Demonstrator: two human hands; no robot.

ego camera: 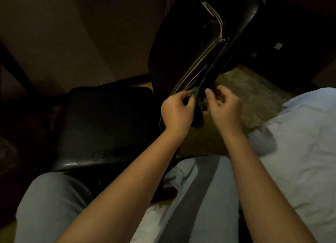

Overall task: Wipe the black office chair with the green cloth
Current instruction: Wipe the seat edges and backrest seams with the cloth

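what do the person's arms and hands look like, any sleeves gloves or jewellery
Both forearms are bare as far as the frame shows: no sleeve reaches the left forearm or the right forearm. The left hand and right hand wear no gloves, and no watch, bracelet or ring shows, though the light is dim. The visible nails look short.
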